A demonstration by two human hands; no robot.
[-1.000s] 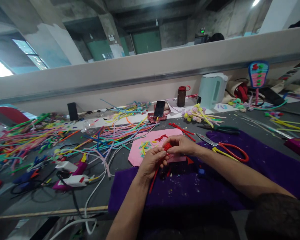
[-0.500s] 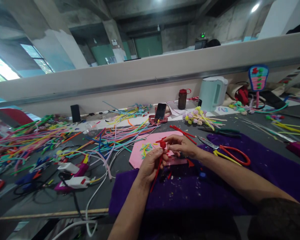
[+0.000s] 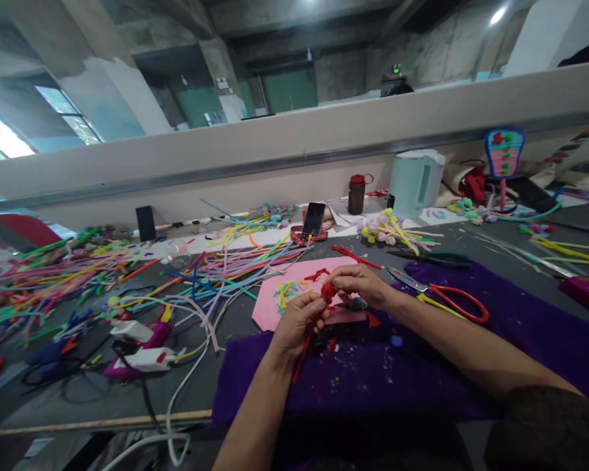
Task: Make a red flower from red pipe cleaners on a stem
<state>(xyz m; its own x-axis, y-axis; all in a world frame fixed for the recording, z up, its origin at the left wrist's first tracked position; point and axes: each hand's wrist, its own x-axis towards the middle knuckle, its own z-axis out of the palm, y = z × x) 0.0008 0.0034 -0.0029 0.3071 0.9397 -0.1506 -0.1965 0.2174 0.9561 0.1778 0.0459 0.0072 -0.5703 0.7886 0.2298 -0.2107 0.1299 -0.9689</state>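
A red pipe-cleaner flower (image 3: pixel 328 292) is held between my two hands, its stem running down below my left palm. My left hand (image 3: pixel 302 317) is closed around it just under the bloom. From the other side, the fingertips of my right hand (image 3: pixel 360 284) pinch the bloom's edge. Beneath the hands lies a pink board (image 3: pixel 269 307) with small yellow and teal snippets (image 3: pixel 287 294) and short red pieces (image 3: pixel 318 275). The purple cloth (image 3: pixel 363 373) under my forearms carries scattered scraps.
Scissors with red handles (image 3: pixel 459 304) and dark-handled pliers (image 3: pixel 439 258) lie to the right. Bundles of coloured pipe cleaners (image 3: pixel 220 265) spread leftward beside a power strip (image 3: pixel 142 360) and white cable. A phone (image 3: pixel 314 218), bottle (image 3: pixel 356 195) and kettle (image 3: pixel 415 183) stand behind.
Both hands and the flower have shifted slightly to the right and down. My right fingertips have closed in on the bloom, and red pieces on the board are now uncovered.
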